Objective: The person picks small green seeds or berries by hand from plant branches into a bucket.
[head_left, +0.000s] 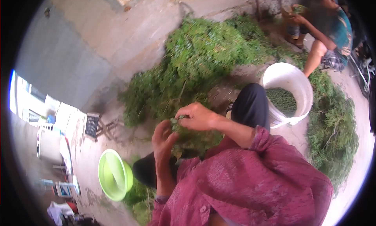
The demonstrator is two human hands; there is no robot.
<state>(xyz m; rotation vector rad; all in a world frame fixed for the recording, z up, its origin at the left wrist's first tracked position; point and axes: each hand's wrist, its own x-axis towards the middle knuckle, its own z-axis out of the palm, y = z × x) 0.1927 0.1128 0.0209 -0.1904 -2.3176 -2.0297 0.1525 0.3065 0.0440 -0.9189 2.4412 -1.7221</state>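
A small cluster of green berries (175, 127) sits between my two hands. My left hand (161, 138) is curled around its lower side, thumb and fingers closed on it. From the right, my right hand (197, 116) pinches at the top of the same cluster with its fingertips. Leafy green branches (203, 46) are heaped just beyond both hands. To the right, by my knee, stands a white bucket (303, 91), partly filled with small green berries (281, 100).
A lime-green basin (127, 175) lies to the left, near a small folding stool (93, 125). More cut branches (331, 136) cover the floor at the right. Another person (333, 34) sits at the upper right, holding a container. A wall (129, 34) rises behind the heap.
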